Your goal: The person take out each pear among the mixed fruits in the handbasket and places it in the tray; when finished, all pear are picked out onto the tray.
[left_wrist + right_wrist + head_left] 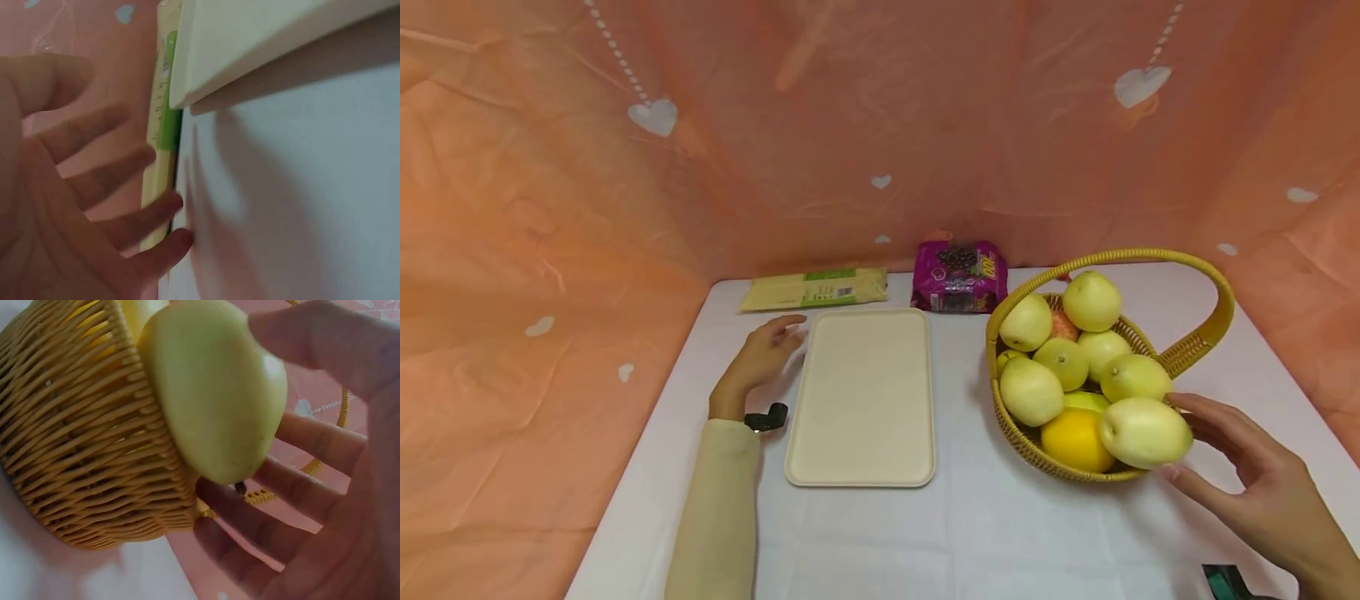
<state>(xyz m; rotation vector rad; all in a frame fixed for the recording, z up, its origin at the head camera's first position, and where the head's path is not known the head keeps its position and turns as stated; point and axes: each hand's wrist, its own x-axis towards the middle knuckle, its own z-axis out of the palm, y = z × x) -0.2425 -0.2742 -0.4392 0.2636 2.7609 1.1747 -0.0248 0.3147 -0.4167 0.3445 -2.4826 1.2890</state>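
My right hand (1262,479) holds a pale yellow-green pear (1146,433) by its outer end, at the near right rim of the wicker basket (1033,450). In the right wrist view the thumb lies on one side of the pear, with the fingers around the other and a dark stem between them. Several other pale round fruits fill the basket, with an orange-yellow fruit (1075,440) beneath the held pear. My left hand (763,358), fingers loosely bent and nothing in them, is by the left edge of a beige tray (865,400).
Behind the tray lies a flat cream-and-green packet (816,288). A purple packet (960,277) with printed fruit stands to its right. The basket's tall handle (1217,308) arches over the fruit and leans right. Orange cloth (880,108) with hearts encloses the white tabletop (1000,533).
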